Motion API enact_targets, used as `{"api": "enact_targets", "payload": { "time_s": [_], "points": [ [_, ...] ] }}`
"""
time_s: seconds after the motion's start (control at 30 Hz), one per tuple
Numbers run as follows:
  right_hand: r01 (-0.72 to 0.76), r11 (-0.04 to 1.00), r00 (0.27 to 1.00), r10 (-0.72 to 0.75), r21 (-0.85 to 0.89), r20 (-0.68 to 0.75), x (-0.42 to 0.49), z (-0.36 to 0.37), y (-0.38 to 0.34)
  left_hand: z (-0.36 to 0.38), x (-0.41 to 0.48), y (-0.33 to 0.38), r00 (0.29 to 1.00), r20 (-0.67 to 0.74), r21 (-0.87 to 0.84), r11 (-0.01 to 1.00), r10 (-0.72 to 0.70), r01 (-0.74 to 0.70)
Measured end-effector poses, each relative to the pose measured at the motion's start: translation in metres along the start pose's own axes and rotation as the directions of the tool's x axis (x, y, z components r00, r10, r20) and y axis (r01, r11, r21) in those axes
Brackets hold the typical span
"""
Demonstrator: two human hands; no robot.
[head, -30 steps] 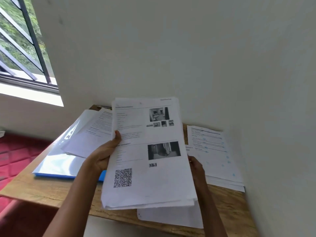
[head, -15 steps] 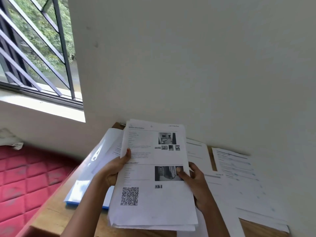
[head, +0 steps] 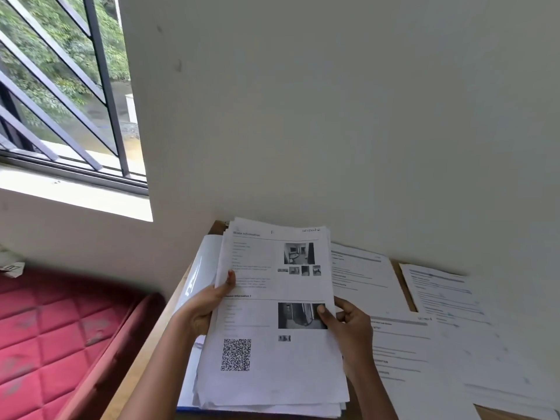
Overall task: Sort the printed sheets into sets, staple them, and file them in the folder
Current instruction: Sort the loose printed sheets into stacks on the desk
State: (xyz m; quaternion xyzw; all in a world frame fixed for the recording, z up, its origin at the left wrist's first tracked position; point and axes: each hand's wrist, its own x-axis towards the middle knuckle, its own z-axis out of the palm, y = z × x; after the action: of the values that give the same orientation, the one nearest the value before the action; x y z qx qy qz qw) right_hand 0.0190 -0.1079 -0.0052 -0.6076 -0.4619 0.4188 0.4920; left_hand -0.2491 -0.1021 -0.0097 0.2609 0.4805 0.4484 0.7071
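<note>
Head-worn wide-angle view, looking forward and down, close over desk, facing wall

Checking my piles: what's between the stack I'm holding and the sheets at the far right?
Head view: more loose sheets lie on the table between the stack and the far-right sheets.

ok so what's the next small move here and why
Probably peel the top sheet off with the right hand and lay it on a matching pile: its thumb rests on that sheet, the left hand grips the stack, and other sheets lie alongside.
</note>
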Motion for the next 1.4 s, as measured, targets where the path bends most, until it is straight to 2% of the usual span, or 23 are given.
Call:
{"api": "enact_targets", "payload": {
  "time_s": [0.23, 0.37, 0.47, 0.63, 0.87, 1.03, 1.13, 1.27, 1.33, 1.4],
  "points": [
    [0.069, 0.998, 0.997, -0.069, 0.004, -0.041, -0.007, 0.01, 0.005, -0.026, 0.006, -0.007, 1.0, 0.004, 0.013, 1.0, -0.024, 0.024],
    [0.08, 0.994, 0.995, -0.075, 0.073, -0.073, -0.005, 0.018, 0.01, -0.03, 0.006, -0.005, 1.0, 0.012, 0.002, 1.0, -0.019, 0.019],
    [0.042, 0.995, 0.996, -0.035, 0.089, -0.086, 0.001, 0.021, 0.015, -0.033, 0.006, -0.003, 1.0, 0.023, -0.013, 1.0, -0.011, 0.011],
    [-0.091, 0.984, 0.996, 0.09, 0.156, 0.012, 0.007, 0.019, 0.012, -0.032, 0.008, 0.002, 0.999, 0.054, -0.02, 1.0, 0.003, -0.002],
    [-0.17, 0.956, 0.984, 0.177, 0.24, -0.01, 0.008, -0.033, -0.01, -0.022, 0.012, 0.011, 0.988, 0.151, -0.101, 0.995, 0.014, 0.002],
    [-0.156, 0.985, 0.983, 0.162, 0.071, -0.082, 0.013, -0.116, -0.003, 0.004, 0.003, 0.027, 0.974, 0.217, -0.117, 0.992, 0.071, -0.047],
    [-0.166, 0.973, 0.972, 0.134, -0.159, -0.194, 0.005, -0.181, 0.015, 0.015, 0.0, 0.035, 0.963, 0.25, -0.139, 0.988, 0.1, -0.066],
    [-0.235, 0.887, 0.946, 0.115, -0.397, -0.303, -0.009, -0.23, 0.037, 0.026, 0.001, 0.035, 0.962, 0.251, -0.151, 0.986, 0.104, -0.067],
    [-0.26, 0.808, 0.945, 0.101, -0.528, -0.311, -0.01, -0.236, 0.042, 0.031, 0.001, 0.033, 0.961, 0.257, -0.162, 0.985, 0.104, -0.063],
    [-0.308, 0.732, 0.943, 0.147, -0.608, -0.3, -0.009, -0.234, 0.047, 0.035, 0.003, 0.03, 0.961, 0.262, -0.171, 0.984, 0.086, -0.042]
  ]
}}
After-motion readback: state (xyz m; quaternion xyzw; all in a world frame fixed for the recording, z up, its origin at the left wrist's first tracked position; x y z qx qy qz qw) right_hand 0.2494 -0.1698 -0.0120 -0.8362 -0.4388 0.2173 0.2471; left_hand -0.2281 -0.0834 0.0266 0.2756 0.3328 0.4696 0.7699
